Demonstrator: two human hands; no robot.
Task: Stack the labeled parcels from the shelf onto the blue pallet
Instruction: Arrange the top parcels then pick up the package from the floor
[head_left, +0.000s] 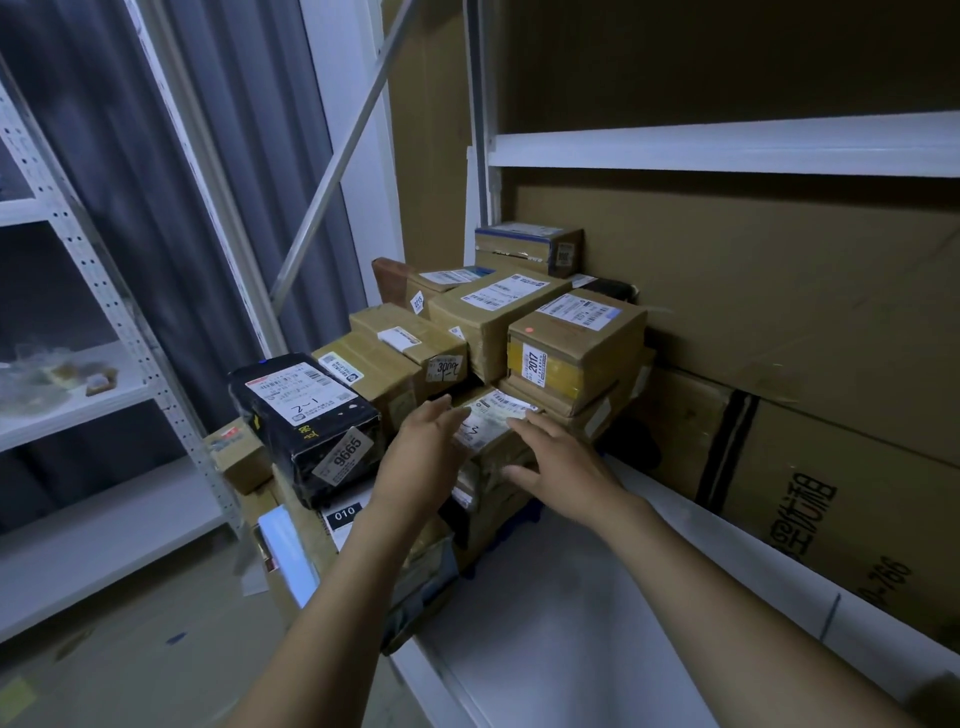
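Observation:
A heap of labeled parcels is stacked ahead of me. At its front middle lies a small brown parcel (493, 415) with a white label on top. My left hand (423, 441) reaches to its left side, fingers straight and touching its edge. My right hand (558, 457) lies open against its right side, thumb spread low. A black parcel (306, 415) marked 9665 sits to the left. A brown box (576, 345) marked 2017 stands just behind to the right. A strip of blue pallet (524, 519) shows low under the heap.
A white shelf board (545, 639) runs below my right arm, with large cardboard cartons (779, 415) along its back. White racking (104, 322) stands at the left before a grey curtain. More parcels hang at the heap's near lower edge.

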